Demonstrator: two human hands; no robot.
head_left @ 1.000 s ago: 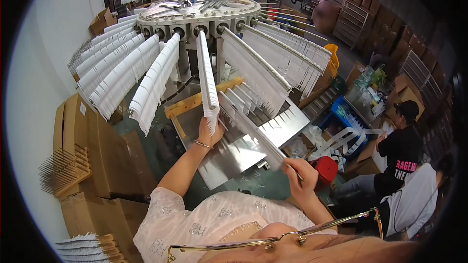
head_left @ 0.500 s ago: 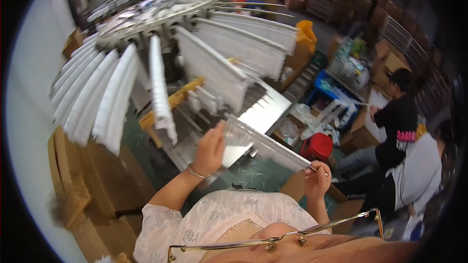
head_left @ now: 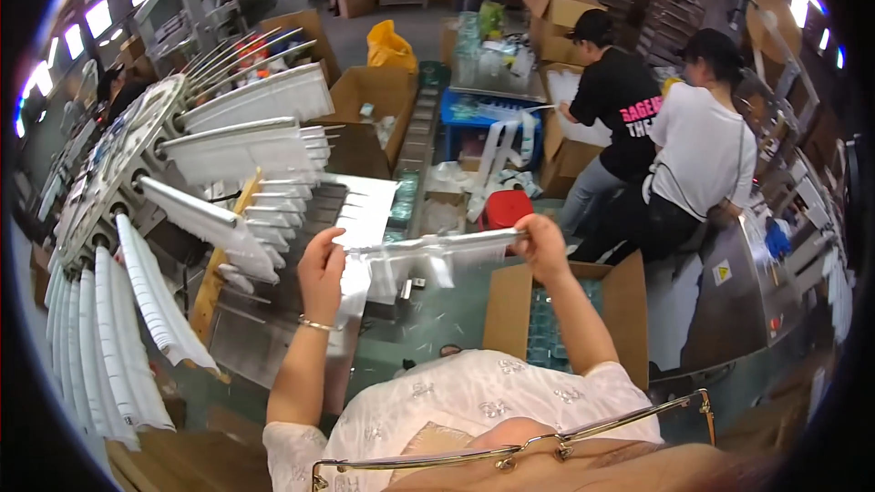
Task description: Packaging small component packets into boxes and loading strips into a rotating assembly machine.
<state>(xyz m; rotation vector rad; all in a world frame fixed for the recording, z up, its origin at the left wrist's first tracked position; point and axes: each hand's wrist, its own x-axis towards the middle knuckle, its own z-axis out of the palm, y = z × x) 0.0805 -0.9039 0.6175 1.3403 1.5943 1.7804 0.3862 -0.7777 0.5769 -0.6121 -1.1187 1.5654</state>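
Observation:
A pale, thin rod (head_left: 474, 240) stretches almost level in front of my chest, with see-through strips hanging from it, blurred by motion. My right hand (head_left: 546, 251) pinches its right end. My left hand (head_left: 321, 273), a bracelet on its wrist, is closed at the left end; the exact contact there is blurred. To the left stands a large round rack (head_left: 118, 159) with many arms fanning out. White sleeve-like sheets (head_left: 244, 159) hang from several of the arms. Between rack and left hand, a row of white bars (head_left: 278, 210) lies beside a yellow wooden strip (head_left: 223, 260).
An open carton (head_left: 508, 305) with see-through packs stands under my right forearm. Beyond are a red stool (head_left: 507, 210), a blue crate (head_left: 456, 114) and a carton with a yellow bag (head_left: 392, 46). Two people (head_left: 615, 100) work at the right, near a metal table (head_left: 729, 301).
My view has swung to the right, so the rack sits further left. The rod has gone from slanting to nearly level, still between my hands.

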